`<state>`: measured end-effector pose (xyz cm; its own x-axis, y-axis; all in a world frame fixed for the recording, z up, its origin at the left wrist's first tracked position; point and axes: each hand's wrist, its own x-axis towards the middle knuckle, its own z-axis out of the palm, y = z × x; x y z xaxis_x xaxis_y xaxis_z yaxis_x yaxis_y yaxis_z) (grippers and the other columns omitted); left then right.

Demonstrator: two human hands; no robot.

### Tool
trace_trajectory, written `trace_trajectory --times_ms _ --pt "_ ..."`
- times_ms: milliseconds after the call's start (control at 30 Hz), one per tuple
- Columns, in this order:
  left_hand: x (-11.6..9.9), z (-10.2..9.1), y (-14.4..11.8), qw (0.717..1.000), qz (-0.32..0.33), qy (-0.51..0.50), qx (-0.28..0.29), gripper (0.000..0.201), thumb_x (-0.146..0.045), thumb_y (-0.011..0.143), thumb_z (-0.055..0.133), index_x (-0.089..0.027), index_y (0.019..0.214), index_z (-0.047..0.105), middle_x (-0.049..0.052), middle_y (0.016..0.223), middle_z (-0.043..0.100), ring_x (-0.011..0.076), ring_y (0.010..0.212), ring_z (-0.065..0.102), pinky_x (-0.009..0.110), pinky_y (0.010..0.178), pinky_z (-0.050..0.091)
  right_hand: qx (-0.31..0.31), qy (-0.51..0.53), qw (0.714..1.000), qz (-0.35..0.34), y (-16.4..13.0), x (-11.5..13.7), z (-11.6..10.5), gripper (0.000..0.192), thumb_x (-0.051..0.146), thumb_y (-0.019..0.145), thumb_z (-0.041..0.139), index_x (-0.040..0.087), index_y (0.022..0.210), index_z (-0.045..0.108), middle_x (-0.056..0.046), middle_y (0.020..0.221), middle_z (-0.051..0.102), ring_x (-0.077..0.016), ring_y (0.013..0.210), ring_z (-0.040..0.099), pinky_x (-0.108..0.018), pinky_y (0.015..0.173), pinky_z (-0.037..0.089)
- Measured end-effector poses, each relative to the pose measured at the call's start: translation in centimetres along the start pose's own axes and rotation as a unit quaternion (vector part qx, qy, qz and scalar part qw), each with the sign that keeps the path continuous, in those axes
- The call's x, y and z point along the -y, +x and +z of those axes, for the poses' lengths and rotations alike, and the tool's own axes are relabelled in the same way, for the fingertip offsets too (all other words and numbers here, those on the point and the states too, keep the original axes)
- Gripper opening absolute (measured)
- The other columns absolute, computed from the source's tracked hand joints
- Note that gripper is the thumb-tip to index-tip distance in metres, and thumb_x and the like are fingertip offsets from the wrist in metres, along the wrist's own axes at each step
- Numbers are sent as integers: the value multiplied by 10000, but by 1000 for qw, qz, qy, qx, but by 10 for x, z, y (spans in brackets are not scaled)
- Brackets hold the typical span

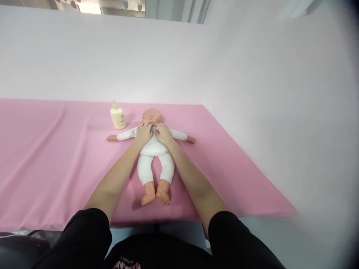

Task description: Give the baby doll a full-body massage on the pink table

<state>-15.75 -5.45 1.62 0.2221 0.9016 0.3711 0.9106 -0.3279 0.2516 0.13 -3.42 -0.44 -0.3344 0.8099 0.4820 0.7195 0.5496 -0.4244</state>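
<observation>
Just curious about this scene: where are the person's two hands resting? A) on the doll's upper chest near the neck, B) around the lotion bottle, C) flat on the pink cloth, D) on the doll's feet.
A: the left hand and right hand lie side by side on the doll, just below its head.

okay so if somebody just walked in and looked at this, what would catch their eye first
First, the baby doll in white clothes, lying on its back with arms spread in the middle of the bright pink sheet. The person's left hand and right hand both rest on its upper chest, just below the head. A cream pump bottle stands upright on the sheet just left of the doll's head, against the pale wall.
</observation>
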Motion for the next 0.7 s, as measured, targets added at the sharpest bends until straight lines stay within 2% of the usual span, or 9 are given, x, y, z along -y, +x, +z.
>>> trace_trajectory --times_ms 133,367,700 --pt "2 0 1 1000 -5 -9 3 406 -229 954 497 -183 1347 590 112 1436 583 310 1314 506 434 1055 446 -19 13 999 22 0 0 1 471 95 902 466 124 1368 529 -157 1333 637 -254 1242 572 -424 1124 443" --pt "5 4 2 999 -11 -38 3 373 -247 961 498 -192 1311 617 100 1412 602 280 1280 533 419 1108 421 -7 26 999 40 1 4 -3 372 93 908 447 134 1237 616 -147 1286 675 -231 1235 606 -402 1149 422" --pt "7 7 0 996 -16 -91 -16 327 -210 941 493 -212 1222 661 97 1344 647 283 1264 548 443 1106 419 -20 64 997 42 3 -2 2 358 113 898 480 170 1201 662 -124 1223 713 -249 1146 656 -436 1104 470"
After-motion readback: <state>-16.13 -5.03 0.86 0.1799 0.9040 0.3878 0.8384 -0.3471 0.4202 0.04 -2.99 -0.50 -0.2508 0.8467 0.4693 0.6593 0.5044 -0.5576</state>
